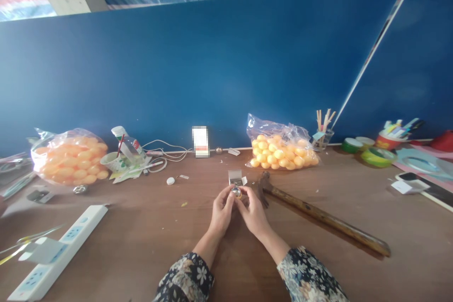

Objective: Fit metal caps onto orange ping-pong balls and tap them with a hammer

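Note:
My left hand (222,211) and my right hand (253,212) meet over the middle of the brown table (148,245). Both pinch one small shiny round object (236,192) with an orange part, held between the fingertips. Just beyond it a small open white box (236,178) stands on the table. A hammer (318,214) with a long wooden handle lies to the right of my right hand, its head close to my fingers.
A bag of yellow balls (281,150) sits at the back, a bag of orange balls (71,158) at the left. A white power strip (56,252) lies front left. A bottle (128,144), cables, tape rolls (377,155) and a pen cup (387,139) line the blue wall.

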